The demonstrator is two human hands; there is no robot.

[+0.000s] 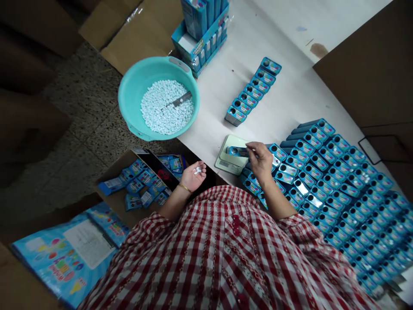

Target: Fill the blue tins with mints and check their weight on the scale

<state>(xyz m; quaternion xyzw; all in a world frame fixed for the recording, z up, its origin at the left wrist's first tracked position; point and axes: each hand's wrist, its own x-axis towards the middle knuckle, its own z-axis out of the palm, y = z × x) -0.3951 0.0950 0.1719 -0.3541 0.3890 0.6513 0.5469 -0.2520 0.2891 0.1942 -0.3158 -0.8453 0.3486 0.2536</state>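
My left hand (pixel 194 175) is cupped palm up beside the table edge, with several small white candies (pixel 197 170) lying in it. With thumb and fingers pinched, my right hand (pixel 260 162) grips the near end of a blue candy box (pixel 238 151) that has a dark round hole at its far end. This box is over a pale green weighing scale (pixel 227 146); whether it rests on the pan I cannot tell. To the right of my right hand, many matching blue boxes (pixel 319 181) stand upright in packed rows, some with white candies on top.
A turquoise basin (pixel 129 97) holds white candies and a dark flat scoop (pixel 182 100). Behind it stands a blue display carton (pixel 206 47) with boxes. A short row of boxes (pixel 248 99) crosses the white table (pixel 206 129). An open cardboard carton (pixel 111 170) of blue packs sits lower left.
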